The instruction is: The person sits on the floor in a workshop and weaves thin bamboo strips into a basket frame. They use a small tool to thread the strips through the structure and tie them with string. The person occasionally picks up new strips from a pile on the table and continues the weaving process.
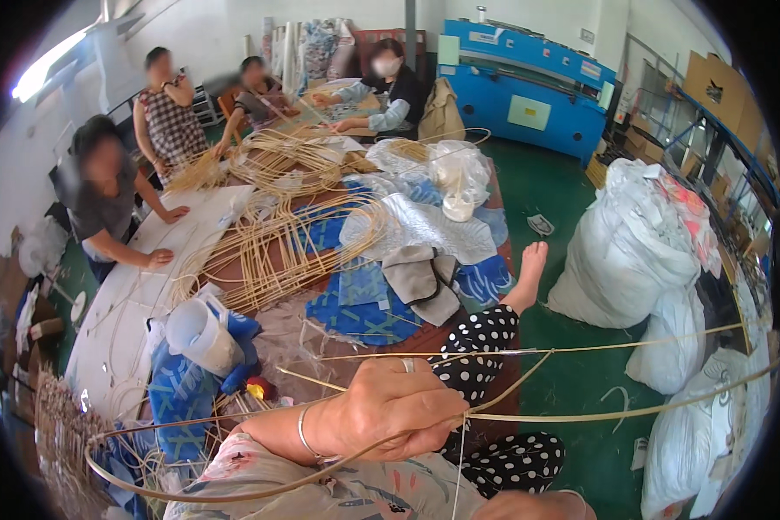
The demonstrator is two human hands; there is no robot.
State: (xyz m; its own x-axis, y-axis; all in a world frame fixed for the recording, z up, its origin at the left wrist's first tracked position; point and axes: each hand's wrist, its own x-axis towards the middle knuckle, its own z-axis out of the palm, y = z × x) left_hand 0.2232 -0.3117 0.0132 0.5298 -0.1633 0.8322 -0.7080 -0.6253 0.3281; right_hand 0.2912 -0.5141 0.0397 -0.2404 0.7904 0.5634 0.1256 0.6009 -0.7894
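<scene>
My left hand [399, 406], with a ring and a bracelet, is closed around thin rattan canes [581, 414] over my lap. One cane bends in a long loop to the left, and others stretch far to the right. Right beside my fingers, white thread [459, 468] is wound where canes meet and hangs down to the lower edge. Of my right hand, only a patch of skin [529, 506] shows at the bottom edge; its fingers are hidden.
Woven rattan frames [295, 247], blue cloths [355, 299] and a whitish bucket [204, 336] cover the table before me. My bare foot [533, 264] rests at its right edge. Several people sit or stand beyond. Full white sacks [620, 251] and a blue machine [529, 87] stand rightward.
</scene>
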